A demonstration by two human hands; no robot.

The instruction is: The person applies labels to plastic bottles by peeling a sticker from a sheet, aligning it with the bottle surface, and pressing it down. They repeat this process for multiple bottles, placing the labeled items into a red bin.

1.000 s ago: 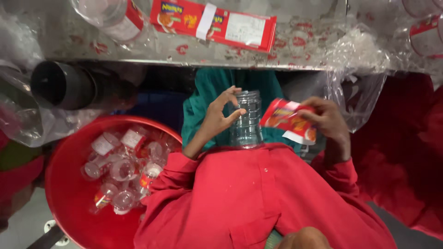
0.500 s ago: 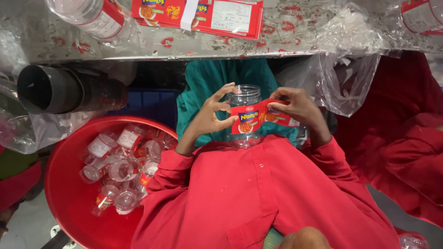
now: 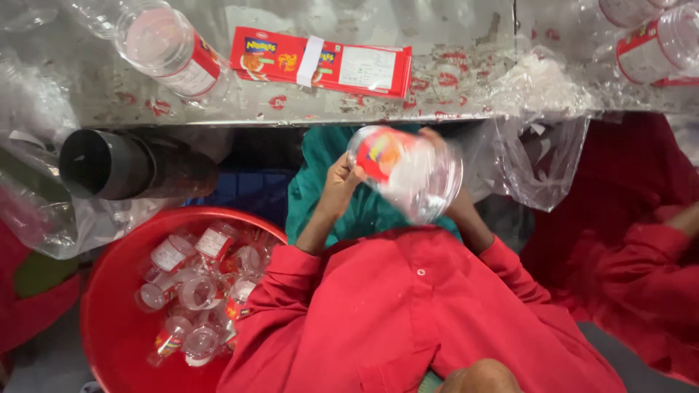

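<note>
Steel tabletop above; below its edge, left hand and right hand, mostly hidden, hold a clear plastic jar with fingers wrapped around it; red tub of jars at left.

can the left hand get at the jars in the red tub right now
Probably not at once: the left hand is on the clear jar, which both hands hold. The jars lie uncovered in the red tub below that arm, so the way looks free once it lets go.
</note>
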